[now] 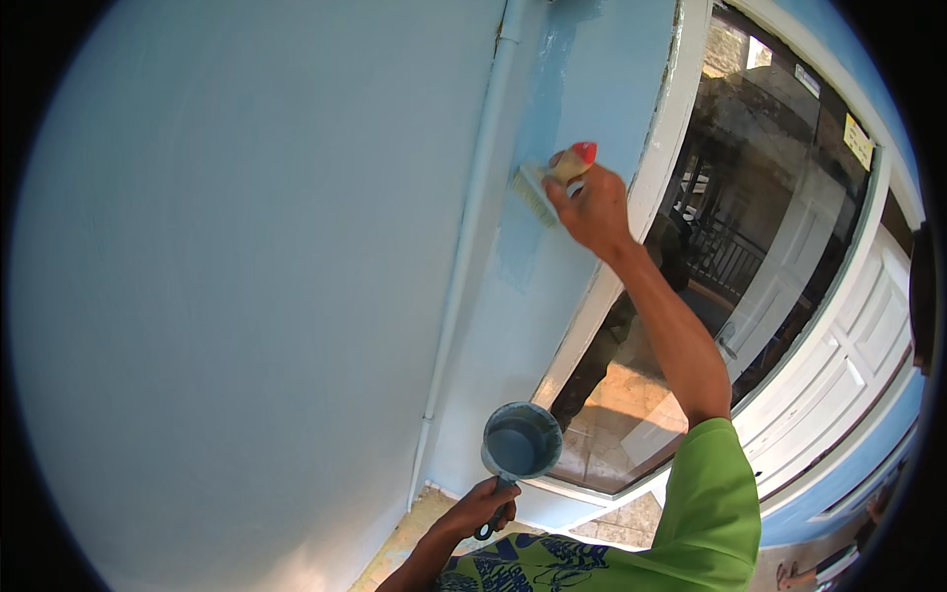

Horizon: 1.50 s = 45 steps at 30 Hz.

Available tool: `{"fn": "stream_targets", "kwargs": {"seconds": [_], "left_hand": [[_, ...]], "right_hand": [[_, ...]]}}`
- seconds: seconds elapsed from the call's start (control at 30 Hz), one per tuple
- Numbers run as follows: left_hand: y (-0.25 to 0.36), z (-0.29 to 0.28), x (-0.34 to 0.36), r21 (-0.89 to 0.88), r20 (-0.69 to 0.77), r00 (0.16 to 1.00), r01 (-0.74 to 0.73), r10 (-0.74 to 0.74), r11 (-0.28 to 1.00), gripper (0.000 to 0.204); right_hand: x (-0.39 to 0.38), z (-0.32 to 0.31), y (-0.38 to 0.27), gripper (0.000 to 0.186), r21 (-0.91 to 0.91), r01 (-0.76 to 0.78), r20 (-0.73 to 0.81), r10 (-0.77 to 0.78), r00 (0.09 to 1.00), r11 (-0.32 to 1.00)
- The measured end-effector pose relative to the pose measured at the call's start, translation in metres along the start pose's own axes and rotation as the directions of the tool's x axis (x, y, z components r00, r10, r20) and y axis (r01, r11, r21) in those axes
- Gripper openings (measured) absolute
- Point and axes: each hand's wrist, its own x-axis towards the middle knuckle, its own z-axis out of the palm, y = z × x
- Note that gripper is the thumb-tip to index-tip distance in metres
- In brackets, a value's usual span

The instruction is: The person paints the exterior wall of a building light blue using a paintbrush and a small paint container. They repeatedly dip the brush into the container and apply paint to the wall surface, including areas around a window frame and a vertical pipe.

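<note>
My right hand (597, 207) grips a wide paintbrush (535, 192) with a red-tipped wooden handle, its pale bristles against the light blue wall strip (562, 89) between a pipe and the window frame. A darker, wet-looking blue band runs down that strip around the brush. Low in the middle, my left hand (481, 508) is closed around the handle of a grey plastic dipper (523, 444), held upright with blue-grey paint inside, well below the brush.
A painted vertical pipe (461, 276) follows the corner beside a broad blue wall (237, 276). At right stand a white-framed glass window (740, 237) and a white panelled door (838, 385). A tiled floor (631, 518) shows below; another person is partly visible at the lower right edge.
</note>
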Motion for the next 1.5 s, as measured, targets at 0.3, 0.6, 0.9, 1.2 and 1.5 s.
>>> {"fn": "stream_targets", "kwargs": {"seconds": [0.3,0.6,0.9,1.2,1.5], "left_hand": [[-0.005,-0.004,0.003,-0.021,0.008,0.999,0.049,-0.048,0.999,0.026],[-0.008,-0.008,0.012,0.003,0.064,0.997,0.044,-0.044,0.999,0.027],[-0.013,-0.015,0.009,0.005,0.046,0.998,0.052,-0.052,0.999,0.027],[-0.003,-0.01,0.007,0.073,0.056,0.996,0.065,-0.069,0.995,0.027],[0.002,0.001,0.004,0.065,-0.011,0.998,0.065,-0.064,0.996,0.024]], "right_hand": [[0.154,-0.098,-0.008,0.027,-0.442,0.138,-0.142,-0.221,0.965,0.886],[0.128,-0.072,0.002,0.031,-0.748,0.576,0.219,-0.697,0.683,0.33],[0.04,-0.028,-0.051,0.013,-0.237,0.383,0.314,-0.302,0.9,0.893],[0.195,-0.121,0.005,0.031,-0.348,0.073,-0.385,-0.213,0.898,0.935],[0.194,-0.148,-0.008,0.03,-0.791,0.412,-0.017,-0.688,0.726,0.453]]}}
